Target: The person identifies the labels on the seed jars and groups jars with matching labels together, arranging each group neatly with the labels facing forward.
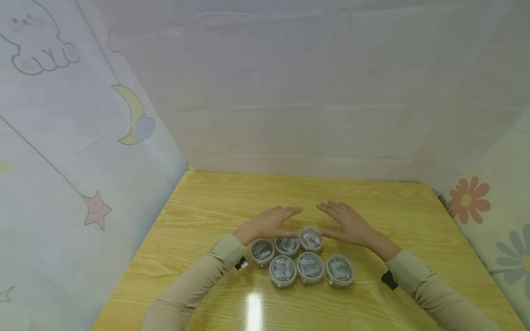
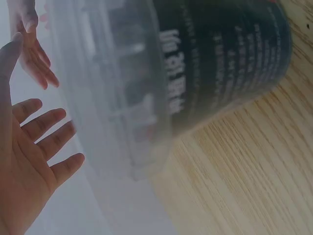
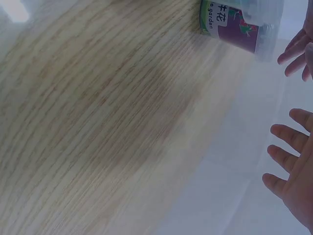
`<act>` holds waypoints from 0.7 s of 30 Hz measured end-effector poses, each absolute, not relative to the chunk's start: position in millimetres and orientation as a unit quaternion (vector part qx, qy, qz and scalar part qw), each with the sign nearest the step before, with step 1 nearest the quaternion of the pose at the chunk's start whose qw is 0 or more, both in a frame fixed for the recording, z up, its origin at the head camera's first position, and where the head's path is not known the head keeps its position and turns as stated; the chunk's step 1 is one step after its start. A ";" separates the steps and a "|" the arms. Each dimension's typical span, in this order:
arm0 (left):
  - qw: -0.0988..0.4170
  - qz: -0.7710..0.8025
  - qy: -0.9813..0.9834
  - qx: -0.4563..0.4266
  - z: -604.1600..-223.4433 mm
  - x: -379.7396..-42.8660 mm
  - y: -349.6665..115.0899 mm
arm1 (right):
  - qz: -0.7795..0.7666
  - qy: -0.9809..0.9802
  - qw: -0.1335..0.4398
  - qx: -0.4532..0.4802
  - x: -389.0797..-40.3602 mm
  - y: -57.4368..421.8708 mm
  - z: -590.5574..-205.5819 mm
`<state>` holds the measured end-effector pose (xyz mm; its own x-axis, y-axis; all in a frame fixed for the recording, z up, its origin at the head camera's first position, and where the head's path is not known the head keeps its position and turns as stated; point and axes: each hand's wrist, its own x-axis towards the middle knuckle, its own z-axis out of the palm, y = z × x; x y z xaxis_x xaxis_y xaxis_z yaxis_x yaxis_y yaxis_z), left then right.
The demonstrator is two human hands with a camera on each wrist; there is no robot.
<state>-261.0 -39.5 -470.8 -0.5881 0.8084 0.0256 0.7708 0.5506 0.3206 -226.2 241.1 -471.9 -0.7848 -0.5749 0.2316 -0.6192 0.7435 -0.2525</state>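
Note:
Several lidded plastic cups stand upright on a wooden table, silvery packets showing through their clear lids. My left hand [image 1: 269,224] hovers over the rear cups, nearest the rear middle cup [image 1: 287,246], its fingers extended to the right. Facing it is my right hand [image 1: 348,225], fingers straight, thumb beside the rear right cup [image 1: 311,240]; whether it touches is unclear. Neither hand holds anything. A dark printed cup [image 2: 220,54] fills much of the left wrist view. In the right wrist view, a cup [image 3: 237,27] with a purple and green label stands near the top.
In front are the front left cup [image 1: 283,271], the front middle cup [image 1: 310,267] and, set slightly apart, the front right cup [image 1: 340,271]. The wooden table [image 1: 198,197] meets a pale back wall [image 1: 290,115]. Printed sheets line both sides.

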 end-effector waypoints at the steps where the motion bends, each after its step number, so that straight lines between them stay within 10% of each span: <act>1: 0.063 0.148 0.879 0.449 -471.4 -260.7 -39.0 | 0.161 -0.930 0.070 0.323 -226.1 241.0 -472.7; 21: 0.080 0.126 0.875 0.460 -476.3 -259.3 -32.5 | 0.141 -0.931 0.061 0.330 -224.2 242.7 -482.1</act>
